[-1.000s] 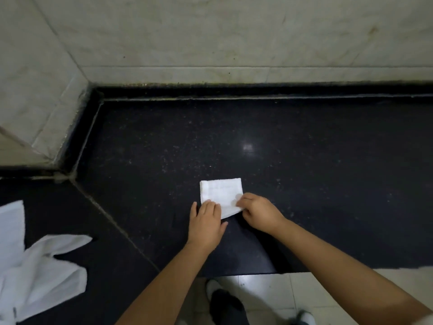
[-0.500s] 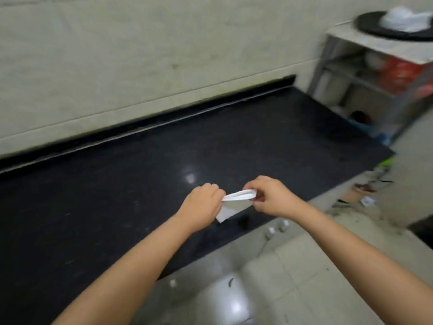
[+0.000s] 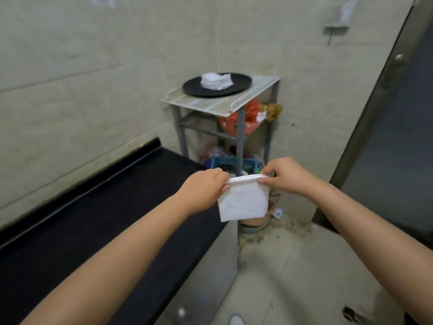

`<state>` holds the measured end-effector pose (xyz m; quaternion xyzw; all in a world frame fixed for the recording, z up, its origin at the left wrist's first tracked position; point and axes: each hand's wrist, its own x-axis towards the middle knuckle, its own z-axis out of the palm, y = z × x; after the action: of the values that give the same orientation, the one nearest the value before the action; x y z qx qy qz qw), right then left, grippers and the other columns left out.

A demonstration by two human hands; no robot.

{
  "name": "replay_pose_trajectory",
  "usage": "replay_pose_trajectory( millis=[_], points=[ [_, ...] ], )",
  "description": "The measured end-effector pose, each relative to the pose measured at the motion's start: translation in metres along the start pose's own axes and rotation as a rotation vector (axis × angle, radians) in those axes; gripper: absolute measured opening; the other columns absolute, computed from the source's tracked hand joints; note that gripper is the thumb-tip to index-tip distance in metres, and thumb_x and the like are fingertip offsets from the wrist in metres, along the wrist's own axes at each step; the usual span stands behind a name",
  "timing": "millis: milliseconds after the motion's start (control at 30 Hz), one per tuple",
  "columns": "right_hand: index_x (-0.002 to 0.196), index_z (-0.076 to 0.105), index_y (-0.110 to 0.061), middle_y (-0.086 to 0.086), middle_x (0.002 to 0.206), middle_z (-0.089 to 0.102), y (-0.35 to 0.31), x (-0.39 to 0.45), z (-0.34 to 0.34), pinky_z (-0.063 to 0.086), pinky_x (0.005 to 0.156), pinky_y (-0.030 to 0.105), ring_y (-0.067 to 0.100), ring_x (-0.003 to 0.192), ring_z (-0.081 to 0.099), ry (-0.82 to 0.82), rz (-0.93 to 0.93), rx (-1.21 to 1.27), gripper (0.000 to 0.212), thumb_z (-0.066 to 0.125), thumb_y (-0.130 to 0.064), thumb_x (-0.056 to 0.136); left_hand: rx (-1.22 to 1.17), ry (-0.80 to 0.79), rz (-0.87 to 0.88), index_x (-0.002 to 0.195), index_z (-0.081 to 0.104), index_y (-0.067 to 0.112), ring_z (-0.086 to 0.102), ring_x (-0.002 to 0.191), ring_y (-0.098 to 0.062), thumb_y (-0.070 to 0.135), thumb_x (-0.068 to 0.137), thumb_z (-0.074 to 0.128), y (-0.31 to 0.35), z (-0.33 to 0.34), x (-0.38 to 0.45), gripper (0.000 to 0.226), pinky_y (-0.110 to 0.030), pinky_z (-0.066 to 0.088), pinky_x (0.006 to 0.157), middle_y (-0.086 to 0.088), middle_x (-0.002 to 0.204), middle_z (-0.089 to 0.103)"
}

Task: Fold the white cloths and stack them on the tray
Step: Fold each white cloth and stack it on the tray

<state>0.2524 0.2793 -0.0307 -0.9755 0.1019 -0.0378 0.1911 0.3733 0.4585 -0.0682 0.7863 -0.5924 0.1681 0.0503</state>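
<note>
A folded white cloth (image 3: 243, 204) hangs in the air past the right end of the black counter. My left hand (image 3: 203, 191) pinches its top left corner. My right hand (image 3: 284, 175) pinches its top right corner. Further back a round black tray (image 3: 239, 86) lies on top of a small metal rack (image 3: 210, 105). A stack of folded white cloths (image 3: 216, 81) sits on the tray.
The black stone counter (image 3: 98, 219) runs along the tiled wall at the left. Red bags (image 3: 251, 118) and other clutter fill the rack's lower shelves. A dark door (image 3: 398, 137) stands at the right. Debris lies on the tiled floor (image 3: 293, 266).
The folded cloth has left the counter and now hangs between both hands. The view has swung right, from the counter to the rack with the tray.
</note>
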Motion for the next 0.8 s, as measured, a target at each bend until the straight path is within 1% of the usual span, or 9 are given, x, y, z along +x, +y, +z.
replay_pose_trajectory(
  millis=[33, 100, 233, 367, 467, 533, 600, 700, 800],
  points=[
    [0.099, 0.070, -0.005, 0.009, 0.085, 0.070, 0.013, 0.014, -0.013, 0.035, 0.053, 0.017, 0.002, 0.059, 0.059, 0.003, 0.013, 0.009, 0.020, 0.058, -0.016, 0.088, -0.013, -0.013, -0.007, 0.107, 0.059, 0.006, 0.061, 0.078, -0.032, 0.035, 0.094, 0.029, -0.005, 0.002, 0.024, 0.043, -0.035, 0.044, 0.060, -0.012, 0.094, 0.061],
    [0.097, 0.069, -0.003, 0.011, 0.070, 0.067, 0.039, 0.048, -0.035, 0.039, 0.042, 0.008, -0.002, 0.039, 0.054, 0.004, 0.047, 0.053, 0.018, 0.057, -0.013, 0.088, -0.063, -0.046, -0.039, 0.122, 0.050, 0.007, 0.057, 0.094, -0.033, 0.031, 0.099, 0.031, -0.019, 0.008, 0.072, 0.039, -0.038, 0.043, 0.074, -0.013, 0.111, 0.054],
    [0.095, 0.066, 0.006, 0.005, 0.057, 0.060, 0.083, 0.136, -0.080, 0.048, 0.040, 0.013, -0.001, 0.031, 0.055, 0.063, 0.104, 0.177, 0.016, 0.054, -0.002, 0.088, -0.203, -0.060, -0.110, 0.130, 0.045, 0.010, 0.052, 0.108, -0.029, 0.023, 0.098, 0.041, -0.066, 0.018, 0.170, 0.034, -0.035, 0.038, 0.088, -0.012, 0.118, 0.051],
    [0.087, 0.068, 0.002, 0.010, 0.064, 0.065, 0.107, 0.228, -0.125, 0.052, 0.052, 0.012, -0.002, 0.039, 0.059, 0.079, 0.058, 0.170, 0.024, 0.047, 0.009, 0.081, -0.333, 0.017, -0.168, 0.126, 0.053, 0.011, 0.054, 0.107, -0.022, 0.023, 0.093, 0.054, -0.123, 0.011, 0.249, 0.036, -0.020, 0.032, 0.078, -0.008, 0.119, 0.059],
    [0.075, 0.067, -0.010, 0.012, 0.071, 0.067, 0.121, 0.291, -0.149, 0.058, 0.069, 0.029, 0.019, 0.064, 0.070, 0.081, 0.020, 0.214, 0.026, 0.050, 0.010, 0.077, -0.364, 0.066, -0.256, 0.120, 0.060, 0.013, 0.053, 0.076, -0.006, 0.020, 0.088, 0.061, -0.162, 0.005, 0.294, 0.032, -0.016, 0.031, 0.065, -0.002, 0.108, 0.063],
    [0.065, 0.062, -0.016, 0.012, 0.068, 0.066, 0.130, 0.332, -0.160, 0.058, 0.066, 0.028, 0.016, 0.062, 0.069, 0.070, -0.002, 0.284, 0.029, 0.054, 0.010, 0.075, -0.410, 0.116, -0.340, 0.111, 0.064, 0.011, 0.047, 0.061, 0.003, 0.017, 0.086, 0.064, -0.186, 0.007, 0.319, 0.026, -0.015, 0.037, 0.064, 0.000, 0.097, 0.063],
    [0.062, 0.061, -0.018, 0.009, 0.065, 0.064, 0.139, 0.375, -0.170, 0.057, 0.061, 0.022, 0.008, 0.052, 0.065, 0.022, -0.029, 0.322, 0.032, 0.053, 0.009, 0.076, -0.446, 0.160, -0.444, 0.106, 0.066, 0.009, 0.053, 0.060, -0.003, 0.013, 0.085, 0.065, -0.210, 0.012, 0.344, 0.022, -0.020, 0.044, 0.067, -0.003, 0.094, 0.064],
    [0.070, 0.062, -0.011, 0.012, 0.070, 0.062, 0.147, 0.445, -0.179, 0.056, 0.074, 0.033, 0.020, 0.066, 0.062, -0.025, -0.082, 0.352, 0.023, 0.054, 0.009, 0.079, -0.456, 0.226, -0.588, 0.106, 0.064, 0.008, 0.061, 0.062, -0.014, 0.010, 0.088, 0.061, -0.246, 0.018, 0.381, 0.019, -0.018, 0.051, 0.057, -0.009, 0.098, 0.066],
    [0.092, 0.068, -0.001, 0.009, 0.080, 0.060, 0.148, 0.518, -0.187, 0.047, 0.069, 0.028, 0.019, 0.078, 0.056, 0.032, -0.230, 0.205, 0.017, 0.056, 0.002, 0.080, -0.302, 0.281, -0.723, 0.109, 0.061, 0.004, 0.064, 0.089, -0.028, 0.009, 0.089, 0.058, -0.284, 0.026, 0.417, 0.021, -0.027, 0.045, 0.073, -0.016, 0.106, 0.065]
  ],
)
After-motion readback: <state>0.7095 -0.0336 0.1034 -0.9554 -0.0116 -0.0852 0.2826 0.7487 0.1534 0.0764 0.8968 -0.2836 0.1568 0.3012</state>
